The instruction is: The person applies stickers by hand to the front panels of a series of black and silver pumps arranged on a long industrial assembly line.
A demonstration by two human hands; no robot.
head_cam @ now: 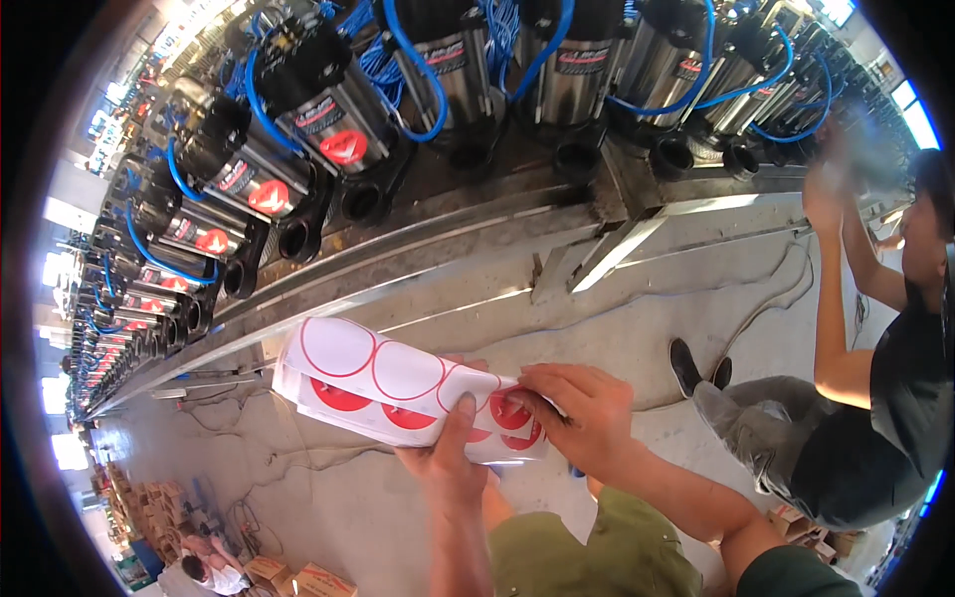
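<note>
My left hand [453, 440] grips a stack of white sticker sheets [339, 351], its thumb on top. Red round stickers [409, 416] show on the sheets, and the folded-over upper strip bears red ring outlines. At the right end of the sheets, the bent fingers of my right hand [571, 410] pinch the edge beside a red round sticker [511, 409]. Beyond my hands stands a long row of steel-bodied submersible pumps [328, 123] with black tops and blue cables. Several pumps at the left carry a red round sticker [344, 147]; the nearer ones at the centre show only dark labels.
A metal-edged bench [448, 216] bears the pumps. At the right a co-worker [843, 418] sits or crouches, arms raised towards the row. Cables [772, 298] lie on the concrete floor. Another person [216, 571] and cardboard boxes [321, 580] are at the lower left.
</note>
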